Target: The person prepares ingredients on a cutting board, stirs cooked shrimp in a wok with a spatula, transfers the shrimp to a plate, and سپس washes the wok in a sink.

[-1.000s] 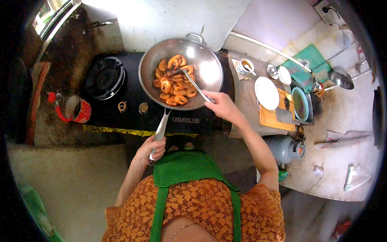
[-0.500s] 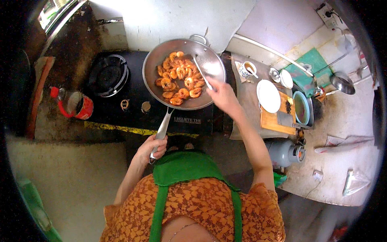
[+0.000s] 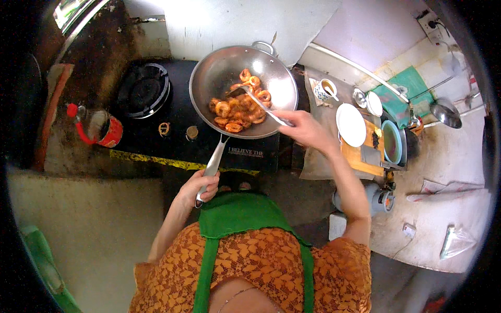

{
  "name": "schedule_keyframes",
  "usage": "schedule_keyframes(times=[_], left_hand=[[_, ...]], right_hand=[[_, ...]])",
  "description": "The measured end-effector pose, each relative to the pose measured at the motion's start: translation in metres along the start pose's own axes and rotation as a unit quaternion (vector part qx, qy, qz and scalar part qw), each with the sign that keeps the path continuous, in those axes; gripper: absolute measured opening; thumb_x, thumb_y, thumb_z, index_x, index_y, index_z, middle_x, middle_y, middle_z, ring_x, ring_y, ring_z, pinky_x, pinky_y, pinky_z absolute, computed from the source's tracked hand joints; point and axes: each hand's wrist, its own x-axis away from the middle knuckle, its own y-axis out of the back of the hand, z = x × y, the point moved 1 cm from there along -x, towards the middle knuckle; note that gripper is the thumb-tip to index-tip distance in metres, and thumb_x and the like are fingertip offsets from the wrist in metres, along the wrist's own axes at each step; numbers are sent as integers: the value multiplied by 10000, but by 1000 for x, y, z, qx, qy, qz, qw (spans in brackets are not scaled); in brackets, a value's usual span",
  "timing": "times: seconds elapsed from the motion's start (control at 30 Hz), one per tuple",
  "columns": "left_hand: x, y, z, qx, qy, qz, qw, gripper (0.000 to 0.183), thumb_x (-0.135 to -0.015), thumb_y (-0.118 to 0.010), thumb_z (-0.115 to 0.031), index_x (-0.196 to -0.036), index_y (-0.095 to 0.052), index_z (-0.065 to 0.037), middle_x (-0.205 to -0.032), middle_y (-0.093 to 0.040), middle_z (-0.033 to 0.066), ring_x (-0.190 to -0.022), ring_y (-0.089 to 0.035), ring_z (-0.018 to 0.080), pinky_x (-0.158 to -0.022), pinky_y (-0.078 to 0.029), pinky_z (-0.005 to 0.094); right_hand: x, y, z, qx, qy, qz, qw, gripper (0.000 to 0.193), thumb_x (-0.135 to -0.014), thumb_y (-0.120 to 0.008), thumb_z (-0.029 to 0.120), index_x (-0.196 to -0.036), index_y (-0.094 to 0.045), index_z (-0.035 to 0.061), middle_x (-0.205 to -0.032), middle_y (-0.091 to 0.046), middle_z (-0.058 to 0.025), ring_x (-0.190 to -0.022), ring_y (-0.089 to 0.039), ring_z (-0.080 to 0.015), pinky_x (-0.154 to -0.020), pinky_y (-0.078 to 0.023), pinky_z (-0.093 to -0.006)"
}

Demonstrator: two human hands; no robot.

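A steel wok (image 3: 211,73) sits on the right side of the black gas stove. My left hand (image 3: 200,186) is closed around its long metal handle (image 3: 215,160) near the end. Inside, orange-red shrimp (image 3: 241,112) lie heaped in the bottom, toward the near side. My right hand (image 3: 308,130) grips a metal spatula (image 3: 265,107) by its handle, reaching in over the wok's right rim. The spatula's head rests at the upper part of the shrimp pile, and its edge is partly hidden among them.
Left of the wok is a second burner (image 3: 143,90), with a red-capped bottle (image 3: 107,129) beside the stove. To the right stand a patterned cup (image 3: 322,91), a white plate (image 3: 351,125), a cutting board (image 3: 360,161) and a blue basin (image 3: 391,142). A grey gas cylinder (image 3: 373,199) is lower right.
The spatula has swung from the wok's right side into the shrimp, its head now pointing left. The shrimp are bunched closer together. My left hand keeps its hold on the handle.
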Motion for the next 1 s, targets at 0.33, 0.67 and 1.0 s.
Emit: schedule_keyframes(times=[0.33,0.67,1.0], left_hand=[[0,1,1,7,2,1,1000,167,-790,-569,-91,-859,-427,-36,-518,-415,-2,-330,-364,84,-301,-256,220],[2,1,0,5,-12,-6,1000,167,-790,-569,-94,-861,-429,-36,-519,-404,-7,-331,-353,80,-300,-243,218],[0,3,2,8,-12,-14,1000,170,-794,-574,-98,-866,-432,-39,-523,-401,-5,-327,-347,81,-297,-233,221]], right_hand=[[75,28,36,-19,-249,128,960,441,-826,-543,148,-1259,-462,176,-526,-427,40,-421,-391,-38,-387,-315,-206],[-7,-70,7,-109,-43,-62,991,433,-811,-523,84,-1238,-455,55,-577,-511,-25,-464,-460,-94,-450,-391,-247],[-38,-39,-31,272,49,-48,960,438,-745,-550,117,-1181,-511,145,-826,-601,-175,-709,-588,-337,-656,-465,-430]])
